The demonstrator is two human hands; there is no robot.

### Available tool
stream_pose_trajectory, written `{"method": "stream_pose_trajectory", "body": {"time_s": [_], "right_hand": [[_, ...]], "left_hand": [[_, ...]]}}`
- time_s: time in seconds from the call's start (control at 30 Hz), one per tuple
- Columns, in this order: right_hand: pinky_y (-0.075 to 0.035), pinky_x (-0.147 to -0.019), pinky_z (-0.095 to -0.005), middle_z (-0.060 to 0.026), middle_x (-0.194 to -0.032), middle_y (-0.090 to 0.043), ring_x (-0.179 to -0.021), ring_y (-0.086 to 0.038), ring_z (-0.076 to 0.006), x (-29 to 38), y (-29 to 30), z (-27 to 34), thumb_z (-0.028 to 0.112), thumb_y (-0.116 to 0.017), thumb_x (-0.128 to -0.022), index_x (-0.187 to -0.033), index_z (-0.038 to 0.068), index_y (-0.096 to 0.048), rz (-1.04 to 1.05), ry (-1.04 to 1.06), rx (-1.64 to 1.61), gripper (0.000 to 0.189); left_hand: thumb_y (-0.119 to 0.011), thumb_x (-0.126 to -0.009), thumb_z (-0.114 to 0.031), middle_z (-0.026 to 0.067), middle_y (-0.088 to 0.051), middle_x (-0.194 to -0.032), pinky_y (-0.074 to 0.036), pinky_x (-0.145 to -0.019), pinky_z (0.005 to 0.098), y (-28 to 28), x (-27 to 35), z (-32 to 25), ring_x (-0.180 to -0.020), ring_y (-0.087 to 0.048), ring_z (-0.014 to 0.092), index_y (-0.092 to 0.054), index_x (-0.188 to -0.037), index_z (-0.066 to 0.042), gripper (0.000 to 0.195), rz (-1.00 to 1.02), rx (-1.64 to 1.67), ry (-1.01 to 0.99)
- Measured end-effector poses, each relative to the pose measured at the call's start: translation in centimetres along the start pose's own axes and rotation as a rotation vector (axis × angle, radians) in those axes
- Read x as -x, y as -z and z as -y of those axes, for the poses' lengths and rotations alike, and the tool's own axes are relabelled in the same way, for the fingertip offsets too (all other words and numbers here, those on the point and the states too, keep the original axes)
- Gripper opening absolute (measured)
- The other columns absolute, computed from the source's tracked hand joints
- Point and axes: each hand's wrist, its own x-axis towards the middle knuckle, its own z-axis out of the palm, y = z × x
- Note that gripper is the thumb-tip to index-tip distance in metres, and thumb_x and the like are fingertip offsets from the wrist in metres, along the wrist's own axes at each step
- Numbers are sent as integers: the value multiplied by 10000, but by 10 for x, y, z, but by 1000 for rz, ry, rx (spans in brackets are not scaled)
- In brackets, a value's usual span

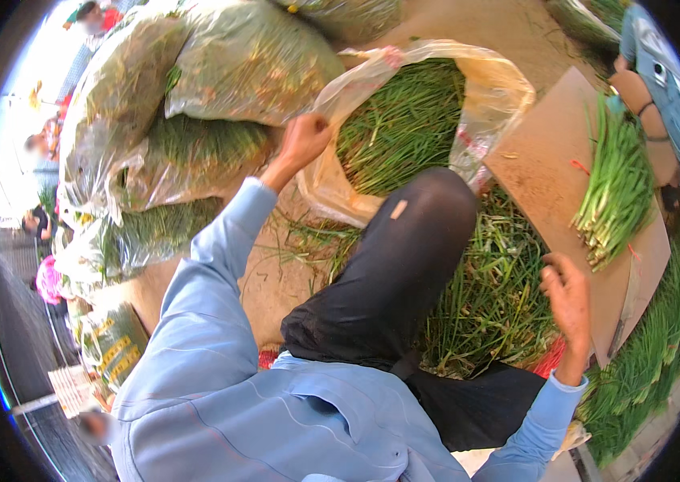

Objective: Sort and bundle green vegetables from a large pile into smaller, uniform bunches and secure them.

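My left hand (307, 140), its fingers curled, is at the left rim of an open clear plastic bag (497, 78); whether it grips the film is unclear. Long green chives (400, 126) lie heaped inside the bag. My right hand (566, 292) hovers by the left edge of a tilted brown board (545, 144), holding nothing, fingers loosely bent and apart. On that board rests a bundle of green stalks with pale ends (614, 187), with red ties showing beside it. A knife (624, 307) appears to lie near the board's lower corner.
Stuffed plastic bags of greens (249, 66) are piled at left. Loose leaf trimmings (484, 289) cover the ground beside my knee, near red strings (551, 358). More green stalks (647, 361) lie along the right. Another person in blue (671, 108) is beyond the board.
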Motion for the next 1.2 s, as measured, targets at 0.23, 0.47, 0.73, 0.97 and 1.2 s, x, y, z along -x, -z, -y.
{"method": "stream_pose_trajectory", "body": {"time_s": [0.23, 0.47, 0.73, 0.97, 1.2], "right_hand": [[-489, -698, -321, -112, -878, -673, -751, -631, -191, -35, -98, 13, 121, -547, -880, -1055, -32, -608, 463, -122, -34, 240], [-501, -782, -337, -92, -990, -649, -885, -621, -199, -88, -210, 27, 130, -513, -921, -1105, -44, -586, 260, -407, -686, 264], [-433, -842, -423, -160, -893, -622, -918, -578, -333, -154, -283, 3, 208, -635, -786, -986, -9, -597, 85, 733, 439, 297], [-370, -882, -468, -144, -917, -633, -948, -575, -307, -127, -268, 11, 444, -690, -721, -991, 24, -593, 513, 607, 769, 508], [-400, -691, -447, -117, -770, -556, -771, -554, -309, -124, -287, -15, 84, -621, -683, -790, 70, -601, 288, 624, 678, 110]], "left_hand": [[-625, -742, -119, 150, -633, -730, -488, -624, 357, -10, 108, 52, -668, -625, 287, -655, -821, -2, 144, -46, 168, 327], [-641, -764, -73, 128, -605, -777, -482, -642, 350, -64, 83, 11, -711, -609, 257, -628, -867, -5, 124, 29, 332, -19], [-639, -721, -58, 165, -530, -963, -429, -784, 434, -128, 82, -2, -918, -517, 346, -560, -958, 12, 259, 213, 121, -248], [-641, -723, -102, 153, -486, -908, -400, -753, 446, -110, 95, 13, -870, -490, 332, -534, -850, -22, 184, 183, 51, -179], [-669, -705, -110, 188, -510, -932, -409, -763, 456, -108, 86, 6, -882, -500, 363, -513, -945, 24, 316, 54, 19, -37]]}}
